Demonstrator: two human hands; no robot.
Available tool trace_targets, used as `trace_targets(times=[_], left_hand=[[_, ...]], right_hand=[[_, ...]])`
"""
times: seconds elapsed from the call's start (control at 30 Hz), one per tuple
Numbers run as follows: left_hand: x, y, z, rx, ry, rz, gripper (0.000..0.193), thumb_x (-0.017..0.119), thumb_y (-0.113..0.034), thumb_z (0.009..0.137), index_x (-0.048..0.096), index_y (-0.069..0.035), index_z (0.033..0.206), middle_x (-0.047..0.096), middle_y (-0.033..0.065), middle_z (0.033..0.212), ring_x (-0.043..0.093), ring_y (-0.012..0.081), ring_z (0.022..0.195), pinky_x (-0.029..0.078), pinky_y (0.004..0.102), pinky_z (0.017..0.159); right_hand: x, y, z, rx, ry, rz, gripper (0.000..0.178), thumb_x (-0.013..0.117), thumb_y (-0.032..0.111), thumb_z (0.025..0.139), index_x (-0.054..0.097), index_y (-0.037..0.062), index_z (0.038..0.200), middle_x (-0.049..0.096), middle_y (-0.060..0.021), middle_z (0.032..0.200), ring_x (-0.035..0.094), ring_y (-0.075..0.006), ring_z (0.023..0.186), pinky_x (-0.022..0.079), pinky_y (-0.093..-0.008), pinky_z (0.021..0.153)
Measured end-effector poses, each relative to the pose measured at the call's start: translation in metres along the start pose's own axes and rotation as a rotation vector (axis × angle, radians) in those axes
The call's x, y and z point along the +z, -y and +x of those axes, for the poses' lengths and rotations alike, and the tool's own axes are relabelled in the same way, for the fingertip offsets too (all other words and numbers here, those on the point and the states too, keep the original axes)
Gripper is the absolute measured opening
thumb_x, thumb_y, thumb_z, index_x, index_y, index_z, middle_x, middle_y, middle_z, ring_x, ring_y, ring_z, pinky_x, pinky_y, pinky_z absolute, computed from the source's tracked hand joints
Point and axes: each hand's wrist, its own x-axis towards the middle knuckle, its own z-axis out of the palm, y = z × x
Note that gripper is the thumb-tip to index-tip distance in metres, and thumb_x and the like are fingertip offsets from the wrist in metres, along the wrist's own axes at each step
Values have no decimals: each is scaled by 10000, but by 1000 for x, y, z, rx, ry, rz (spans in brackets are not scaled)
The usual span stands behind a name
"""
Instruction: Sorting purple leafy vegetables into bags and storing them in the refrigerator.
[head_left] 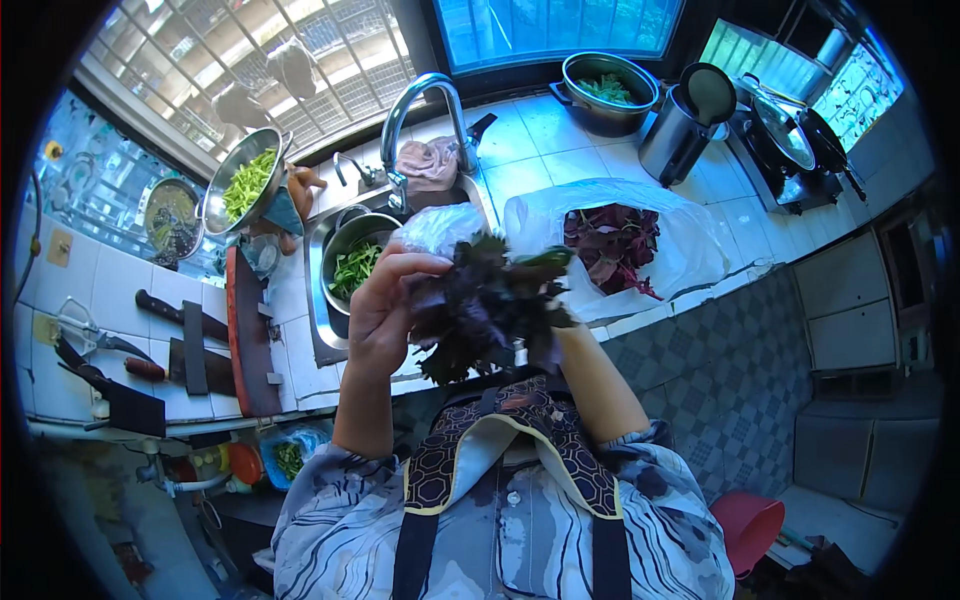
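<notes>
The left hand [384, 300] is grasping purple-leaved greens [482, 312]. They are hiding the right hand (its grip I cannot tell).

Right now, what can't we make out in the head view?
All head view:
Right hand: hidden behind the leaves.
Left hand, exact grip: leaves cover part of it.
Sink bottom: pot blocks most.
Blue tub, kind of greens: too small.

Knives [188, 316] on tiled wall [115, 260], left; red-edged board [257, 345] beside them. Curved steel faucet [388, 135] near barred window [345, 75]. Metal jug [668, 145] near stove [765, 178], far right; dark pan [822, 145] on it. Red basin [748, 530], lower right.
</notes>
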Motion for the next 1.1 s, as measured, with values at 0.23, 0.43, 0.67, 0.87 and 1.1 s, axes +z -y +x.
trace_targets(times=[0.23,0.43,0.67,0.87,1.1], left_hand=[[-2,-11,-4,108,135,450,361,459,128,753,625,-53,1018,593,91,847,569,233,814,426,325,774],[-1,9,-16,386,-59,906,444,541,105,669,605,-32,1086,598,91,773,573,264,704,446,359,750],[16,34,-24,292,-179,978,427,554,116,650,549,10,1064,573,180,973,592,355,780,485,412,715],[25,40,-14,197,-221,902,327,508,126,683,520,9,987,554,186,931,594,366,796,490,403,667],[35,48,-11,190,-337,819,260,532,75,728,522,11,980,541,186,897,570,357,795,473,418,696]], right_hand=[[21,3,19,-28,-21,-652,440,728,107,710,567,48,1116,649,-83,975,613,-200,903,480,-335,821],[35,11,52,-207,-410,-872,528,718,129,701,490,18,1165,638,-147,973,628,-234,891,491,-330,784],[46,19,51,-182,-529,471,230,512,18,889,519,57,1116,589,-54,996,589,-167,880,510,-312,768],[39,14,71,-386,-631,403,362,345,362,971,511,108,1169,583,-46,1070,570,-201,978,471,-360,853],[32,18,88,-544,-629,195,585,569,404,833,395,44,1260,450,-132,1222,426,-280,1161,346,-392,989]])
